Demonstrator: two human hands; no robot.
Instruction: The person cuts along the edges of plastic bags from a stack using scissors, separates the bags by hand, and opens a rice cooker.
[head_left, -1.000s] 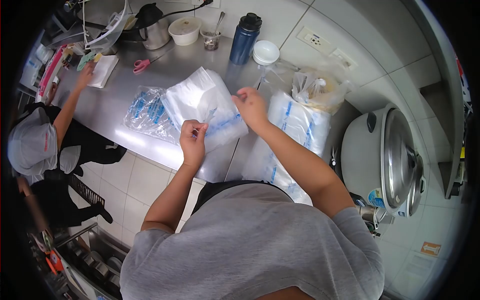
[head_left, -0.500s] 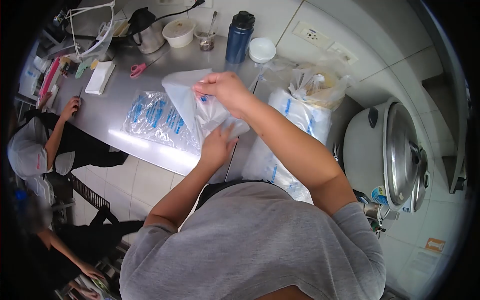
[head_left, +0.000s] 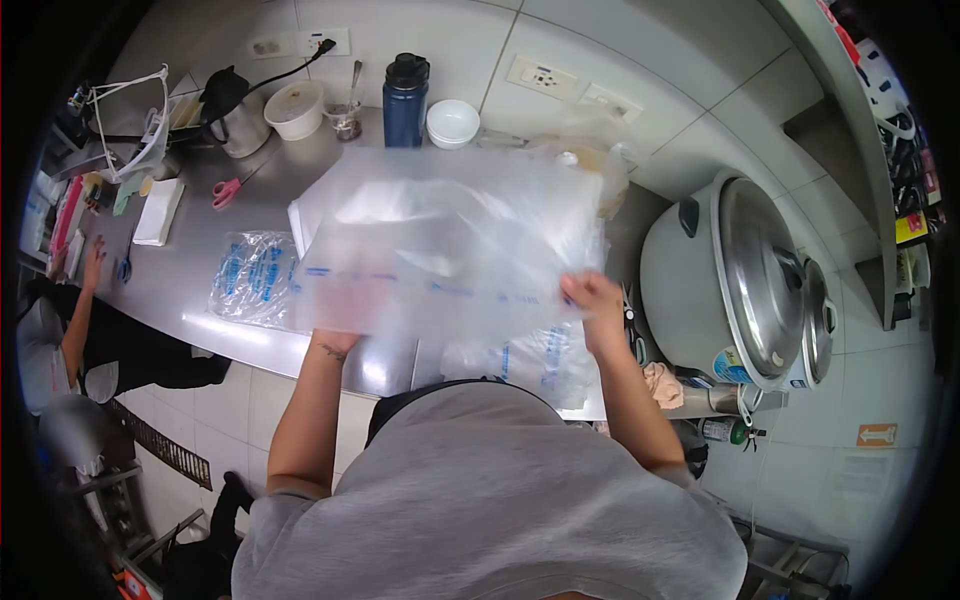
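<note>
A large translucent plastic bag (head_left: pixel 450 220) is spread out in front of me, blurred by motion, with a line of blue print along its near side. At its right edge my right hand (head_left: pixel 595 300) is closed, pinching the plastic between thumb and fingers. My left hand (head_left: pixel 347 312) is behind or under the left part of the bag. Its fingers show only as a pink smear through the plastic. Beneath the near edge lies a stack of clear plastic bags (head_left: pixel 550 370) with blue print. Farther left, a crinkled clear packet (head_left: pixel 250 275) with blue lettering rests on the counter.
The steel counter (head_left: pixel 190 270) holds pink scissors (head_left: pixel 227 192), folded white cloth or paper (head_left: pixel 158 212), a kettle (head_left: pixel 238 120), a lidded tub (head_left: pixel 295 112), a blue bottle (head_left: pixel 405 105) and white bowls (head_left: pixel 453 124). A big cooker (head_left: pixel 700 280) stands right. A co-worker's hand (head_left: pixel 95 262) is far left.
The bunched white plastic between my hands is now spread wide. My right hand moved right and nearer; my left moved left. The view shifted, and the co-worker's hand has left the dark-handled tool.
</note>
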